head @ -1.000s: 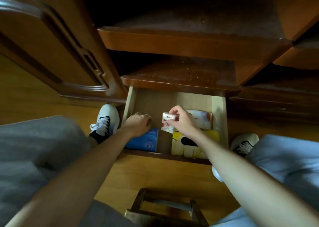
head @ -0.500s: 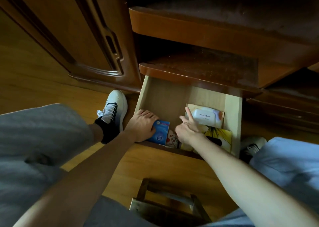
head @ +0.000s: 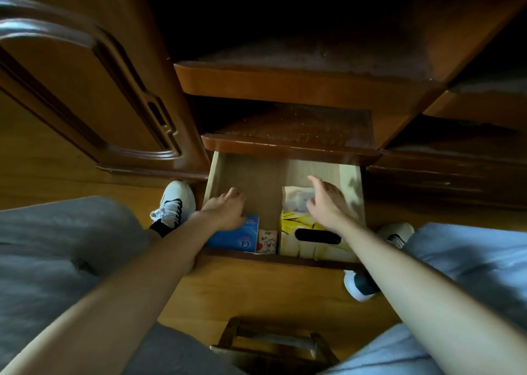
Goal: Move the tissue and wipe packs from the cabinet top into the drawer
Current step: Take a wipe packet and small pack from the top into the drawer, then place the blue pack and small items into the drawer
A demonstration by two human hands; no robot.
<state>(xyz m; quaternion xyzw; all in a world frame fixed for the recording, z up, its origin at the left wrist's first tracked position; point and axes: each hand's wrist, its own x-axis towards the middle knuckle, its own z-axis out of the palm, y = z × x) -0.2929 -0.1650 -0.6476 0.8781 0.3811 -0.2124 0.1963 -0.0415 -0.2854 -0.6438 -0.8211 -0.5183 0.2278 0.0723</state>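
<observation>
The light wooden drawer stands pulled out under the dark cabinet top. A blue tissue pack lies at its front left, and my left hand rests on top of it. A small white cartoon-print pack stands wedged beside it. To the right lies a yellow tissue pack with a white wipe pack behind it. My right hand hovers over the wipe pack, fingers spread and blurred, holding nothing.
A wooden cabinet door stands open at the left. My white shoes flank the drawer on the wooden floor. A small wooden stool sits below, between my knees. An upper shelf overhangs the cabinet top.
My right hand let go of the small cartoon pack, now wedged beside the blue pack, and lifted back over the wipe pack. My left hand stayed on the blue pack.
</observation>
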